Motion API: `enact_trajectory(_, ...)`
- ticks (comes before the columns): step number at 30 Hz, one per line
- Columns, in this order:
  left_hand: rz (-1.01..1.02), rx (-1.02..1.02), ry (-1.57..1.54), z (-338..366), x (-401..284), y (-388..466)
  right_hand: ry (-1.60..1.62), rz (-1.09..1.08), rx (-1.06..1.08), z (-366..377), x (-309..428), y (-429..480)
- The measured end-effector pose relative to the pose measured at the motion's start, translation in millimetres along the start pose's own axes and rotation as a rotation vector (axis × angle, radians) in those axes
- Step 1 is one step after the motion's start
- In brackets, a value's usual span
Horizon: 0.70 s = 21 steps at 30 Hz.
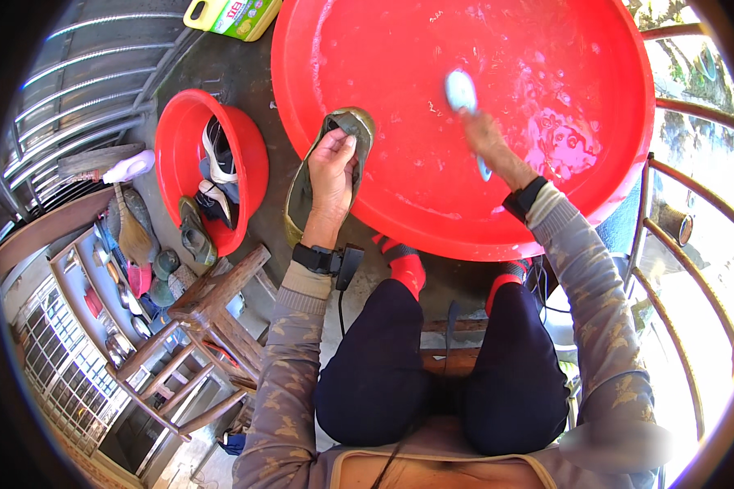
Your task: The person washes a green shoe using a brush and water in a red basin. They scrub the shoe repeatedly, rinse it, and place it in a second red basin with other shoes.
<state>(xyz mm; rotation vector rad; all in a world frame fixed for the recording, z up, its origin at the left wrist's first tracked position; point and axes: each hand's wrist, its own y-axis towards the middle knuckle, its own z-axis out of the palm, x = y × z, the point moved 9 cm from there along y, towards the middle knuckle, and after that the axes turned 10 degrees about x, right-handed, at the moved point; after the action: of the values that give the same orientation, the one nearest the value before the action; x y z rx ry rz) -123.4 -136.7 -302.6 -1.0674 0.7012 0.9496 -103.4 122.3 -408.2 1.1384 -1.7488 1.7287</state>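
My left hand [332,177] grips an olive-green shoe [300,198] by its opening, thumb and fingers pinched on the upper, at the left rim of a large red plastic basin [404,235]. Over the basin, my right hand [488,142] is closed around the handle of a scrubbing brush [460,90]; the brush has a pale oval head, and part of its blue handle shows below the hand. The hand is slightly blurred. Shallow water with some foam lies in the basin.
A smaller red bucket [258,165] with shoes inside stands at the left, an olive shoe [197,232] against it. Near it are a wooden chair [205,305], a straw brush [133,235] and a white bottle [131,166]. A yellow jug [235,15] stands beyond. Metal railings flank both sides.
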Motion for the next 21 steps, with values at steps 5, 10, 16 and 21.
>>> enact_trajectory(5,0.015,0.006,-0.008,0,1,2,0.096,-0.085,0.263,84,46,-82)
enact_trajectory(10,0.076,-0.041,0.082,2,1,1,-0.039,-0.279,0.023,106,99,-88)
enact_trajectory(16,-0.059,-0.008,0.214,15,19,-8,-0.364,-0.387,-0.077,108,134,-37)
enact_trajectory(21,0.222,-0.122,0.1,3,1,-4,-0.237,-0.37,-0.032,108,108,-92)
